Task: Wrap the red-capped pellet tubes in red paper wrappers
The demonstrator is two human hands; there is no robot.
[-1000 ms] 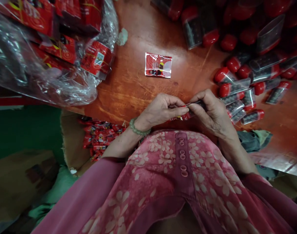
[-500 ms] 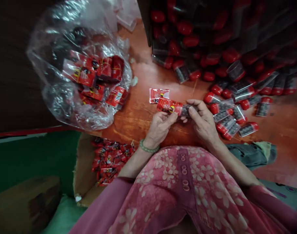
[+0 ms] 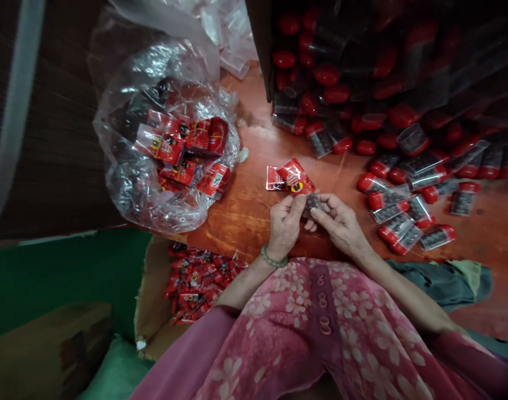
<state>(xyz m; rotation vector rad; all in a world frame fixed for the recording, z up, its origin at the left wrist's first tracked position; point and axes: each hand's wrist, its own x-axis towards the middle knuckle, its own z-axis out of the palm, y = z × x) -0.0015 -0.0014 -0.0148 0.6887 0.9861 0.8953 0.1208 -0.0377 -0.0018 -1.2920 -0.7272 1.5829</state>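
Observation:
My left hand [image 3: 284, 225], with a green bead bracelet at the wrist, pinches a red printed plastic sleeve [image 3: 296, 176] between thumb and fingers. The sleeve sticks out up and to the left. At its lower end is a small clear tube of dark pellets [image 3: 312, 204], gripped by my right hand [image 3: 339, 219]. How far the tube sits inside the sleeve cannot be made out, as fingers cover the join. Another flat red packet [image 3: 274, 179] lies on the table just behind the held sleeve.
A clear plastic bag [image 3: 124, 191] of bundled red sleeves stands at left. Clear tubes with red caps [image 3: 398, 228] are heaped at right. Below the table edge, a cardboard box [image 3: 154, 283] holds many red packets. Dark cloth [image 3: 437, 283] lies at lower right.
The sleeve and tube have turned from nearly level to slanting down to the right. Both hands have come closer together. The whole view has shifted slightly.

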